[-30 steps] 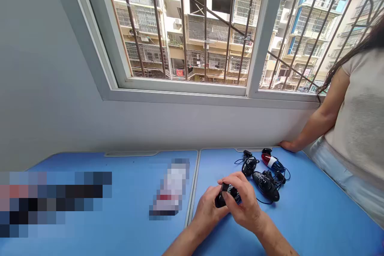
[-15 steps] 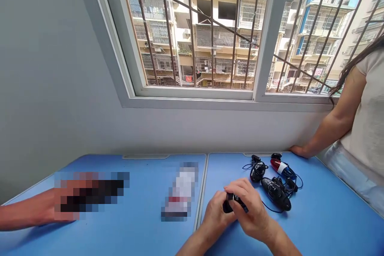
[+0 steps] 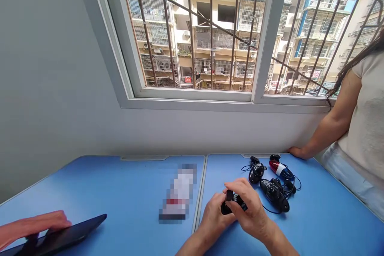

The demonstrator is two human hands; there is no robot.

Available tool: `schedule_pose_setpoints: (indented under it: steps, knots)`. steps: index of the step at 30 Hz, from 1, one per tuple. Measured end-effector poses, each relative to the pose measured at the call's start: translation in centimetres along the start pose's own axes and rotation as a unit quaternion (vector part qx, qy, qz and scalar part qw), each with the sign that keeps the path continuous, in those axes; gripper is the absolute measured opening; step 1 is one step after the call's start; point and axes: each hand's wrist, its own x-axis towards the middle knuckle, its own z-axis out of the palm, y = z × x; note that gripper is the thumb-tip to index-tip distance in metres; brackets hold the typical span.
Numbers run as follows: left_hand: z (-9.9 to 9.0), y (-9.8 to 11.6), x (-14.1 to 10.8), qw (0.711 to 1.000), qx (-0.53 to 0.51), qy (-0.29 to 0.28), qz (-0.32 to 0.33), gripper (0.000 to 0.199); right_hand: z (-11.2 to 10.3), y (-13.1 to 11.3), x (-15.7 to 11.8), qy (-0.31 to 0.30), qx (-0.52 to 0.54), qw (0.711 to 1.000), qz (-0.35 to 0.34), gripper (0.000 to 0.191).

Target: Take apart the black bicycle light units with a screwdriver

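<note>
Both my hands are together over the blue table, just right of its seam. My left hand [image 3: 214, 214] is wrapped round a small black device [image 3: 225, 208], which is largely hidden by the fingers. My right hand [image 3: 250, 212] pinches a small black block [image 3: 229, 196] between thumb and fingertips, right against the device. A black cable runs from behind my right hand towards a larger black corded device [image 3: 274, 195]. Beyond it lie a smaller black corded device [image 3: 257, 172] and a red, white and blue one [image 3: 281, 169].
A pixelated pale item [image 3: 178, 194] lies left of the table seam. At the lower left, another person's hand [image 3: 57, 221] holds a dark flat object [image 3: 75, 234]. A person in a pale shirt [image 3: 370, 100] rests a hand [image 3: 297, 152] on the far right table edge.
The other person's hand at the left has moved down and left with the dark object. The black block shows more clearly between my right fingertips.
</note>
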Motion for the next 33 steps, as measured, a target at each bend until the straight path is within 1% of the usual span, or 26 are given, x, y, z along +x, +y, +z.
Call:
schedule_pose_setpoints:
  steps: [3, 7, 10, 12, 13, 15, 17, 19, 20, 22, 26, 28, 30, 33]
  knots:
    - [0.0, 0.0, 0.0, 1.0, -0.014, -0.005, 0.009, 0.018, 0.2, -0.1, -0.2, 0.016, 0.023, 0.999, 0.021, 0.045]
    - [-0.1, 0.3, -0.1, 1.0, -0.012, 0.008, 0.003, 0.02, 1.0, 0.2, -0.4, 0.015, -0.005, 1.0, 0.0, 0.037]
    - [-0.1, 0.2, -0.1, 1.0, 0.0, 0.009, 0.009, 0.019, 1.4, 0.5, -0.4, 0.054, -0.06, 0.997, -0.005, 0.032]
    - [0.0, 0.1, 0.0, 1.0, 0.01, 0.001, 0.006, 0.02, 1.2, 0.6, -0.3, 0.081, -0.091, 0.993, 0.002, 0.031]
    - [0.0, 0.0, 0.0, 1.0, 0.013, -0.002, 0.003, 0.02, 1.0, 0.6, -0.2, 0.085, -0.092, 0.992, 0.007, 0.031]
    - [0.0, -0.1, 0.0, 1.0, 0.014, -0.001, -0.002, 0.02, 0.5, 0.5, -0.1, 0.069, -0.066, 0.995, 0.013, 0.034]
    - [0.0, -0.1, 0.1, 1.0, 0.006, 0.003, 0.001, 0.02, 0.0, 0.3, 0.0, 0.032, -0.026, 0.999, 0.012, 0.036]
    - [0.0, -0.1, 0.1, 1.0, -0.001, 0.004, 0.005, 0.019, -0.2, 0.1, 0.0, 0.002, 0.004, 1.0, 0.01, 0.039]
    - [0.0, -0.1, 0.0, 1.0, -0.005, 0.004, 0.007, 0.018, -0.2, 0.0, -0.1, -0.003, 0.012, 1.0, 0.009, 0.039]
    - [0.0, 0.0, 0.0, 1.0, -0.008, 0.003, 0.009, 0.016, 0.1, 0.0, -0.2, 0.007, 0.01, 1.0, 0.007, 0.037]
    - [0.0, -0.1, 0.0, 1.0, 0.003, -0.002, 0.006, 0.02, 0.8, 0.4, -0.4, 0.069, -0.048, 0.996, 0.013, 0.032]
    - [0.1, -0.1, 0.1, 1.0, 0.013, -0.005, 0.001, 0.019, 0.7, 0.6, -0.5, 0.083, -0.063, 0.994, 0.024, 0.031]
    - [0.1, -0.2, 0.2, 1.0, 0.012, -0.006, 0.0, 0.02, 0.4, 0.6, -0.4, 0.067, -0.053, 0.996, 0.025, 0.032]
    - [0.1, -0.1, 0.2, 1.0, -0.003, -0.002, 0.003, 0.021, -0.1, 0.4, -0.2, 0.021, -0.012, 1.0, 0.011, 0.038]
